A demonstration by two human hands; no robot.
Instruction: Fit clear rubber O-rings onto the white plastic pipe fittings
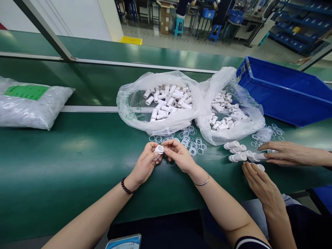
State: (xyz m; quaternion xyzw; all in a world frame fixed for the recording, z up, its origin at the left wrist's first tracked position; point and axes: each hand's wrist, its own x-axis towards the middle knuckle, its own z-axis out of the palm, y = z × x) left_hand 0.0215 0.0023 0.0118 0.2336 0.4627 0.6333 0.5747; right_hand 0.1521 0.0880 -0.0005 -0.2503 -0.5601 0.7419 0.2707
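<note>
The left hand (144, 166) pinches a white tube (158, 151) at its fingertips, open end toward the right hand (178, 155), whose fingers close narrowly at the tube's mouth, seemingly on a clear ring too small to make out. To do this well, I judge, hold the tube steady and seat the ring squarely on the rim. Loose rings (190, 140) lie on the green table (77, 155) just beyond, before 2 open bags (160, 124) of tubes; a co-worker's hands (282, 152) handle tubes at right.
</note>
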